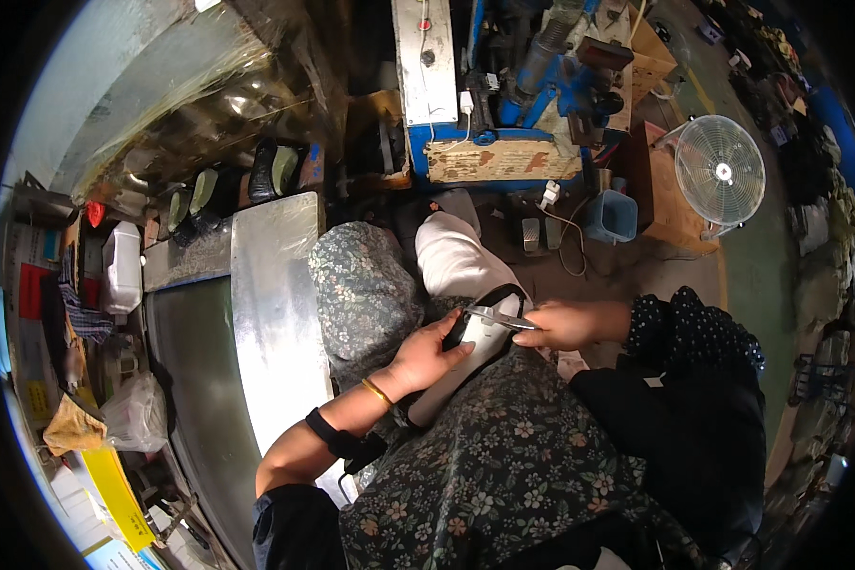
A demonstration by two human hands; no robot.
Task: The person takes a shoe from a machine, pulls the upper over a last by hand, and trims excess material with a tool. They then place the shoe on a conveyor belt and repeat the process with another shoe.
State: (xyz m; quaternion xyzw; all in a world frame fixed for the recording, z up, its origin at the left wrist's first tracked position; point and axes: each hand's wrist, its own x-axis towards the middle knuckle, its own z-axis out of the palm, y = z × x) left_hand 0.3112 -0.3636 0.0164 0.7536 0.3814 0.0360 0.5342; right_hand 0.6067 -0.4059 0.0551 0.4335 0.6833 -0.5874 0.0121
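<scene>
Floral apron (475, 465) below; left hand (423, 361) grips white piece (485, 338) between hands, right hand (567, 325) grips metal tool (506, 319).

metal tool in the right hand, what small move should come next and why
Probably ease the left hand back slightly before working the metal tool: its fingers grip the pale, black-edged piece close to the tool's far end, while the right hand holds the tool across that piece.
</scene>
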